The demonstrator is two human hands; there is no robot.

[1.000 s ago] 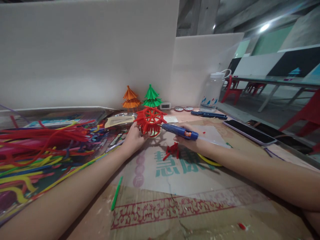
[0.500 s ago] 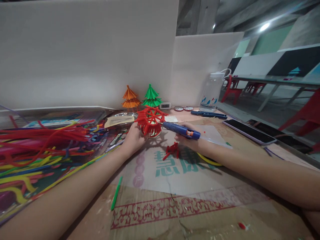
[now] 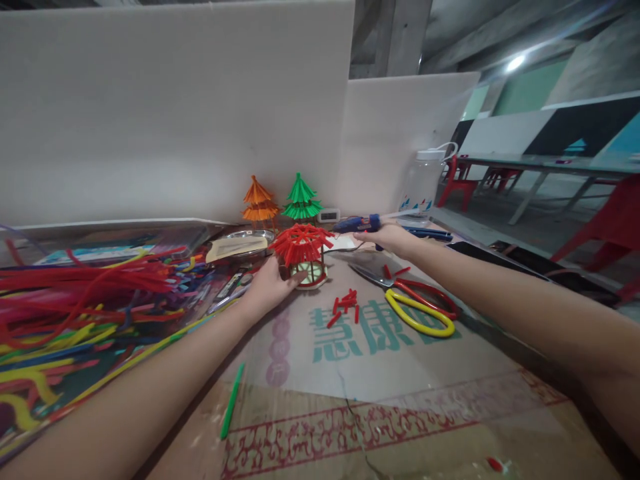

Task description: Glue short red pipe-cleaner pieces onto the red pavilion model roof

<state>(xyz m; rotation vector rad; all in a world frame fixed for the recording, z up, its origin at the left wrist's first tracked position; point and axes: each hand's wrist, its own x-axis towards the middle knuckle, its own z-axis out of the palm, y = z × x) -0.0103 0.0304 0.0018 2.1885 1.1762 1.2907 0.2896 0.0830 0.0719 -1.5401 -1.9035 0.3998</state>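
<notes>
My left hand (image 3: 273,285) grips a small pavilion model (image 3: 303,245) by its left side. The model has a red fringed roof made of pipe-cleaner pieces, thin posts and a round pale base, and it stands upright. Farther back on the right, my right hand (image 3: 385,238) is closed around a blue glue gun (image 3: 357,224), a clear glue stick poking from its rear. Several short red pipe-cleaner pieces (image 3: 345,305) lie in front of the model. Scissors (image 3: 420,313) with one red and one yellow handle rest below my right forearm.
An orange pagoda (image 3: 260,202) and a green pagoda (image 3: 301,200) stand by the white partition. Coloured pipe cleaners (image 3: 90,293) heap up on the left. A metal dish (image 3: 243,245) sits behind my left hand; a water bottle (image 3: 423,183) stands at back right.
My right hand has carried the glue gun back, away from the model, uncovering the scissors. The model has gone from tilted, roof top toward me, to upright in my left hand.
</notes>
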